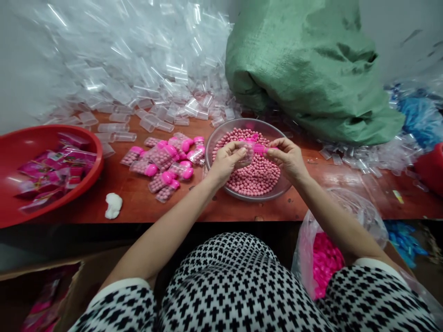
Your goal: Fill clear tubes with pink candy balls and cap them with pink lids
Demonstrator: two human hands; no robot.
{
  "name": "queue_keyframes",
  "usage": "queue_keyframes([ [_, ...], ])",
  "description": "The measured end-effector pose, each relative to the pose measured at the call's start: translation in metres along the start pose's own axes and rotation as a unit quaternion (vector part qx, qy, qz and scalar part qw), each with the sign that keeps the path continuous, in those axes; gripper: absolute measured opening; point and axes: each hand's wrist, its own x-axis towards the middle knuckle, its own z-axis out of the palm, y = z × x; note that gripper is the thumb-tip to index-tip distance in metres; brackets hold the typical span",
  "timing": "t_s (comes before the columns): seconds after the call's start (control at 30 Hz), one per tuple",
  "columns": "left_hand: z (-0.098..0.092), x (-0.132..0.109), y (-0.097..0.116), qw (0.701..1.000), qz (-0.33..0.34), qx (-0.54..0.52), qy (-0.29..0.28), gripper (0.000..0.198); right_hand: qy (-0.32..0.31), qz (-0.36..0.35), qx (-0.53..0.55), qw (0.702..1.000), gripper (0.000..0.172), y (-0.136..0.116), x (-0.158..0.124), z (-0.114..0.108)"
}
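Over the bowl (221, 138) of pink balls (258, 177), both hands meet. The left hand (226, 161) is closed around a small clear tube (246, 152). The right hand (289, 159) pinches a pink cap (260, 148) with its fingertips. The cap sits at the tube's open end, but I cannot tell if it is pushed all the way in. The tube lies flat on its side. Its long way runs from 9 o'clock to 3 o'clock, and its capped end points to 3 o'clock, at the right hand.

The bowl stands on a reddish-brown bench (194, 203), near the middle. Just beside it, at 9 o'clock, lies a heap of full tubes (164, 161) with pink caps on. Far out at 9 o'clock sits a red tub (10, 152) with pink packs (55, 168) in it. A small white lump (113, 205) lies between the tub and the full tubes, close to the front edge.

At 11 o'clock a big pile of empty tubes (138, 69) is heaped up against a pale wall (20, 69). At 1 o'clock leans a green sack (311, 64). At 4 o'clock, below the bench edge, a clear bag (346, 203) holds loose pink caps (325, 260). Blue bits (418, 115) show at the far 3 o'clock side.
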Motion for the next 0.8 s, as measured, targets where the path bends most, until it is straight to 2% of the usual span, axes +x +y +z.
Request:
queue_keyframes([
  [0.1,0.000,0.000,-0.001,1.000,0.002,-0.003,-0.005,0.048,-0.042,-0.045,-0.105,0.993,0.032,0.001,-0.008,0.004],
  [0.23,0.000,0.000,-0.003,0.999,0.013,0.036,-0.033,0.049,-0.084,-0.128,-0.277,0.949,0.026,-0.003,-0.010,0.007],
  [0.3,0.000,-0.001,-0.003,0.998,0.018,0.049,-0.042,0.051,-0.096,-0.147,-0.307,0.935,0.027,-0.004,-0.008,0.006],
  [0.37,0.001,-0.002,-0.003,0.997,0.025,0.054,-0.041,0.053,-0.105,-0.154,-0.304,0.934,0.031,-0.001,-0.003,0.001],
  [0.47,0.001,-0.004,-0.003,0.998,0.037,0.051,-0.032,0.054,-0.088,-0.180,-0.328,0.923,0.031,0.004,0.005,-0.008],
  [0.57,0.001,-0.003,-0.003,0.997,0.033,0.059,-0.047,0.053,-0.044,-0.228,-0.408,0.883,0.024,0.006,0.008,-0.010],
  [0.63,0.000,-0.002,-0.003,0.996,0.029,0.070,-0.057,0.052,-0.041,-0.243,-0.434,0.866,0.024,0.006,0.006,-0.005],
  [0.7,-0.001,-0.001,-0.005,0.995,0.037,0.080,-0.047,0.050,-0.065,-0.220,-0.404,0.886,0.029,0.005,0.001,0.003],
  [0.8,-0.005,0.002,-0.007,0.994,0.058,0.093,-0.020,0.047,-0.115,-0.099,-0.225,0.962,0.030,0.005,-0.006,0.012],
])
